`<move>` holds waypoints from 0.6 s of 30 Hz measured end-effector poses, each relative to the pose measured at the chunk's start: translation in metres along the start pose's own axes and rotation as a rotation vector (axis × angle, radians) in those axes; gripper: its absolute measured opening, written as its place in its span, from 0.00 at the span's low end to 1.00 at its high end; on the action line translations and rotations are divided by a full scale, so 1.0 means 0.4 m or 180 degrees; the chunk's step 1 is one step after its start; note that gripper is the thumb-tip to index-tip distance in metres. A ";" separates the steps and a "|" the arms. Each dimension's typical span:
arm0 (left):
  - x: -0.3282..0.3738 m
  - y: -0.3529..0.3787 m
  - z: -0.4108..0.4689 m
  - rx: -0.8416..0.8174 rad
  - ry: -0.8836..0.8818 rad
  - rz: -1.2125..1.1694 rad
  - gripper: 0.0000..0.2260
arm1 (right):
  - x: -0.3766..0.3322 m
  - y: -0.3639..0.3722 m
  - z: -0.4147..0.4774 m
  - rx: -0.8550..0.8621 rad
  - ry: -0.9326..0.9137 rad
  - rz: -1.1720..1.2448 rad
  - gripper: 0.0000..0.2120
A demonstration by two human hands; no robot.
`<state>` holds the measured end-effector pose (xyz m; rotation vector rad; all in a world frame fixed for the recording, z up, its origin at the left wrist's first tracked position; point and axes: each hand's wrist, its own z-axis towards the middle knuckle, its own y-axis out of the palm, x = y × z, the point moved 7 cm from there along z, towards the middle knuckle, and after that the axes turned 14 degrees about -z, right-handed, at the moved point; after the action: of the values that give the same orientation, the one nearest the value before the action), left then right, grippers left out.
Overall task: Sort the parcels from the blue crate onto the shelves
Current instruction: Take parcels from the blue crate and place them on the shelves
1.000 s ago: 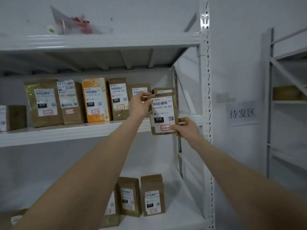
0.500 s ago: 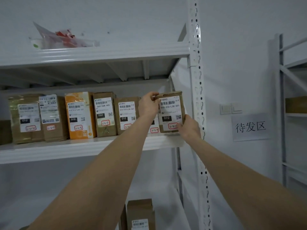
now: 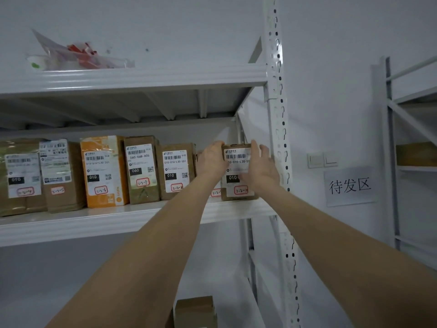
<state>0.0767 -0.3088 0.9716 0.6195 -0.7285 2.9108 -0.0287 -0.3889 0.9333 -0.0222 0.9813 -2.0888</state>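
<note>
Since 0.5 s ago the parcel (image 3: 236, 157) has come down onto the middle shelf (image 3: 118, 223). It stands at the right end, btw the next box (image 3: 215, 193) and the post (image 3: 280, 138). Left hand (image 3: 211, 159) grips its top-left corner. Right hand (image 3: 260, 172) lies fairly flat on the front, fingers spread. Risk: tight gap, so a hard shove cd tip it or knock the neighbour askew. Other boxes (image 3: 142, 169) fill the left.

A brown parcel (image 3: 234, 159) bearing a white barcode label and a red-ringed handwritten mark is stood upright on the middle shelf (image 3: 106, 223), at the right end of a row of labelled parcels (image 3: 142, 169). Its upper left corner is gripped by the left hand (image 3: 211, 159), and its label is partly covered by the right hand (image 3: 257, 168).
</note>
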 end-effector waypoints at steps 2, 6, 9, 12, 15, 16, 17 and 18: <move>0.011 -0.001 0.001 -0.0054 0.0113 0.0172 0.19 | -0.034 -0.026 0.026 0.0039 -0.0238 -0.0399 0.47; 0.016 0.003 0.003 -0.0187 0.0262 0.0512 0.18 | -0.070 -0.023 0.050 -0.0184 -0.0480 -0.0885 0.42; 0.009 0.016 0.000 -0.0367 0.0277 0.0607 0.24 | -0.071 -0.009 0.049 -0.0167 -0.0442 -0.0706 0.36; 0.000 0.019 0.000 -0.0373 0.0342 0.0623 0.26 | -0.073 0.000 0.052 -0.0065 -0.0509 -0.0633 0.34; -0.010 0.026 0.006 -0.0345 0.0411 0.0654 0.25 | -0.073 0.015 0.060 -0.0024 -0.0529 -0.0645 0.34; -0.014 0.029 0.009 -0.0334 0.0417 0.0678 0.25 | -0.074 0.021 0.062 -0.0017 -0.0528 -0.0647 0.34; -0.019 0.032 0.013 -0.0321 0.0421 0.0705 0.25 | -0.074 0.027 0.065 -0.0012 -0.0530 -0.0645 0.34; -0.024 0.036 0.017 -0.0313 0.0423 0.0724 0.25 | -0.075 0.033 0.068 -0.0015 -0.0534 -0.0641 0.34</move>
<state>0.0856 -0.3246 0.9667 0.3504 -0.9761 3.0574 0.0090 -0.3909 0.9529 -0.3054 0.9129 -2.2255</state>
